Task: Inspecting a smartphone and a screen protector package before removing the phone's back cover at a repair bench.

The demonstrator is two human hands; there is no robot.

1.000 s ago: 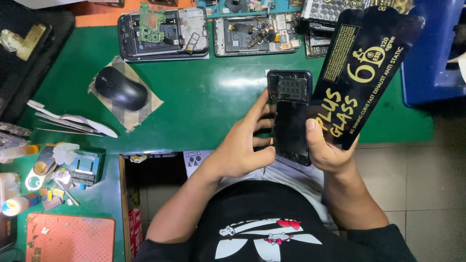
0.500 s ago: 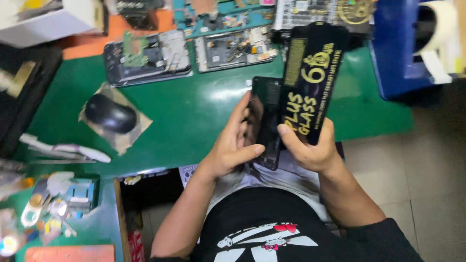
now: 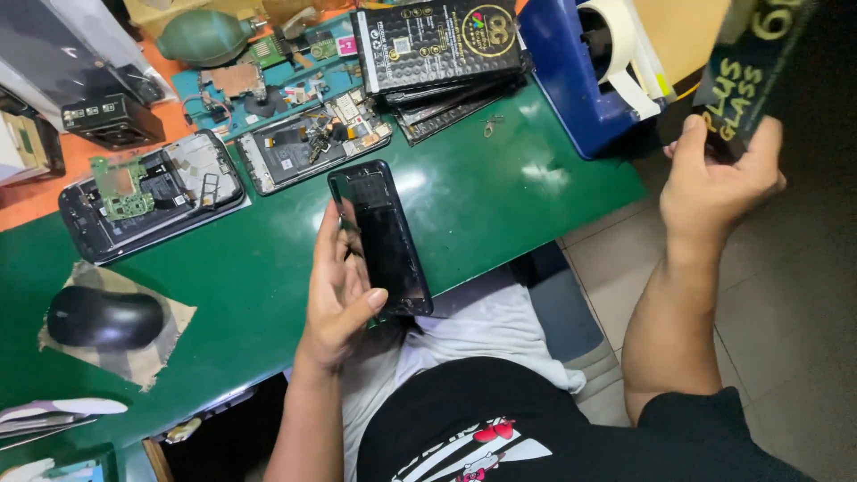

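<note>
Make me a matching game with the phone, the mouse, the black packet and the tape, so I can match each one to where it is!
Things:
1. black phone
2. computer mouse
3. black and gold packet
4. roll of pale tape

Places:
A. on a scrap of cloth on the green table
B. held up in the right hand, off to the side of the table
C. on the blue holder
D. held in the left hand, over the table edge

Pairs: 1-D, 2-A, 3-B, 4-C
</note>
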